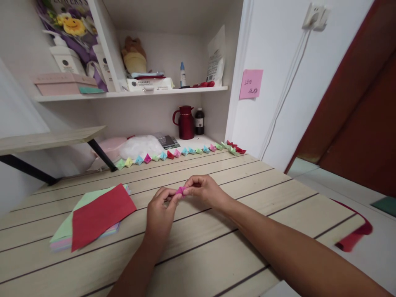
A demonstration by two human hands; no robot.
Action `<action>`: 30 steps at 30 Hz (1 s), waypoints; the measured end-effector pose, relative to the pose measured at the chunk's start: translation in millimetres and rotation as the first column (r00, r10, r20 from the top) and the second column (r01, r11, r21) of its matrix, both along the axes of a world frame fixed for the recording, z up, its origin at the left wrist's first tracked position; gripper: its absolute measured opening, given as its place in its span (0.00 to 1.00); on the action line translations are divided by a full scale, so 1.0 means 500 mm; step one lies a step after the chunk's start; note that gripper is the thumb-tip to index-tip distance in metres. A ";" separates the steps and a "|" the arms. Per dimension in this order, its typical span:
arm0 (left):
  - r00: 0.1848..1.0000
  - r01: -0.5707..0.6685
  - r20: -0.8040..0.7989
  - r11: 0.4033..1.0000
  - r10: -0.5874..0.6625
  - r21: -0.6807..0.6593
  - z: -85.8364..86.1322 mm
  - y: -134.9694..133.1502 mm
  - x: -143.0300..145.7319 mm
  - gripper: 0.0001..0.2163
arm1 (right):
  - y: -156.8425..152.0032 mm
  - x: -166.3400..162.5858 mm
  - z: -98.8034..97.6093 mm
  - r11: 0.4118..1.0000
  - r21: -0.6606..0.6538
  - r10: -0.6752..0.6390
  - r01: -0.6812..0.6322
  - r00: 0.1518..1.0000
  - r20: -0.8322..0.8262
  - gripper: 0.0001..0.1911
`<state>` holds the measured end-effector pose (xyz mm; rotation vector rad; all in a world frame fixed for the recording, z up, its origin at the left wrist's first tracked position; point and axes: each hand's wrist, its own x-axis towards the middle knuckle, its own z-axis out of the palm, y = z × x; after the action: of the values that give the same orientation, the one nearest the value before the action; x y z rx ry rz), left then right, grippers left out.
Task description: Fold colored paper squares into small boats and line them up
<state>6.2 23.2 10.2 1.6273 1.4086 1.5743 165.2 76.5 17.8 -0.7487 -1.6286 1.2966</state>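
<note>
A small folded piece of magenta paper [180,190] is pinched between both hands, a little above the table. My left hand [161,206] grips its left side with thumb and fingers. On the other side, my right hand [204,190] pinches it with thumb and forefinger. Much of the paper is covered by the fingertips, so its exact shape is hard to make out. To the left of my hands, a red sheet [103,216] lies on a stack of coloured paper [62,235].
A row of small folded paper boats [170,154] runs along the table's [247,185] back edge. Behind it are a dark red jug [186,123], a dark bottle [199,121] and a white plastic bag [142,146]. A raised wooden shelf [52,138] stands at the left.
</note>
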 end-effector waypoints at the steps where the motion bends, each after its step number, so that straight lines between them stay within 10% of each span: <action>1: 1.000 0.008 0.001 1.000 -0.008 -0.028 -0.002 0.002 -0.001 0.02 | 0.002 -0.002 -0.004 0.999 -0.049 0.006 -0.007 1.000 -0.009 0.07; 9: 0.995 -0.008 -0.098 0.997 0.001 -0.071 -0.022 0.019 -0.012 0.03 | 0.009 -0.005 -0.015 0.923 0.355 -0.242 0.149 0.942 0.233 0.01; 30: 0.963 -0.042 -0.264 0.996 0.062 0.079 -0.026 0.026 -0.015 0.05 | 0.005 -0.003 -0.019 0.951 0.300 -0.185 0.076 0.917 0.352 0.05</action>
<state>-1.5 36.4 -3.0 1.9183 1.5552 1.4933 163.8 79.1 8.4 -0.9533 -1.9791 0.8306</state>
